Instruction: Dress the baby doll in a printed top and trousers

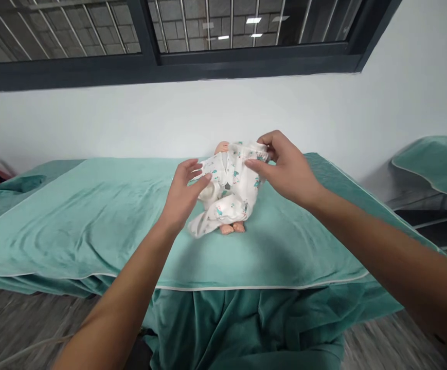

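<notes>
- One padded table under a teal towel point(92, 231) fills the middle. A second teal-covered table point(435, 164) stands well apart on the right, making two in all.
- One baby doll point(222, 148) lies on its back mid-towel, head toward the wall, with two bare feet point(232, 228) showing.
- One white printed baby garment point(233, 187) sits bunched over the doll's body.
- The step in hand looks like working that garment along the doll.
- The right hand point(287, 172) pinches the garment's gathered upper edge between thumb and fingers.
- The left hand point(182, 192) has its fingers spread loosely, their tips touching the cloth's left side.
- Any further pull would call for the left hand steadying the doll.
</notes>
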`<state>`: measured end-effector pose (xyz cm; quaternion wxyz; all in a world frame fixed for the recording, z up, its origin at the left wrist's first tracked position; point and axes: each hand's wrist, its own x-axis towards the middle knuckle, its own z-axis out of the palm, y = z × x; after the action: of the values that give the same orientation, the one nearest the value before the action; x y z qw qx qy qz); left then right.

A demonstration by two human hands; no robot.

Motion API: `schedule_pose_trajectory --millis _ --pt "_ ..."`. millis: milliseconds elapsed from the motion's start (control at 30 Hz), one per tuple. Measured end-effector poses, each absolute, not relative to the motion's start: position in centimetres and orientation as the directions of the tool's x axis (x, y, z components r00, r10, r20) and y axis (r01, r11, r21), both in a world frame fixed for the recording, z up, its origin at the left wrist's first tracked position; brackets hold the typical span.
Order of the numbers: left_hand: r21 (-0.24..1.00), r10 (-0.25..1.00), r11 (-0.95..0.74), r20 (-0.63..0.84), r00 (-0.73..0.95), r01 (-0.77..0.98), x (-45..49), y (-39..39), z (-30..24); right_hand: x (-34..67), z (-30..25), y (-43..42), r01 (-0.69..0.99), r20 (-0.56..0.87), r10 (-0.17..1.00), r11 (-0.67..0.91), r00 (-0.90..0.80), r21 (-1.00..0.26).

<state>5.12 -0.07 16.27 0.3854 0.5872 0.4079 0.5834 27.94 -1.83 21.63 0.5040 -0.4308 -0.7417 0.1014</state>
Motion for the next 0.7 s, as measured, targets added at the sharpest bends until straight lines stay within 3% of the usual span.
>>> schedule_pose_trajectory --millis 100,233,433,567,700 --pt "0.889 0.883 -0.456 0.457 0.105 -0.035 6.2 0.2 18.2 26.6 22.8 -0.5 0.464 0.661 0.736 0.641 -0.146 -0.611" --pt "0.867 0.860 -0.482 0.496 0.123 -0.128 7.0 0.3 20.8 25.6 24.2 -0.2 0.388 0.654 0.722 0.683 -0.226 -0.619" --pt "0.770 0.758 -0.638 0.634 0.155 -0.029 6.6 0.1 23.2 25.7 25.6 -1.0 0.346 0.649 0.681 0.732 -0.338 -0.587" --pt "0.688 0.675 -0.725 0.719 0.166 -0.036 6.1 0.9 23.6 26.0 27.8 -1.3 0.366 0.696 0.622 0.779 -0.358 -0.508" --pt "0.574 0.578 -0.809 0.816 0.002 -0.125 5.3 1.5 25.1 26.8 30.9 -2.1 0.507 0.730 0.563 0.791 -0.387 -0.341"
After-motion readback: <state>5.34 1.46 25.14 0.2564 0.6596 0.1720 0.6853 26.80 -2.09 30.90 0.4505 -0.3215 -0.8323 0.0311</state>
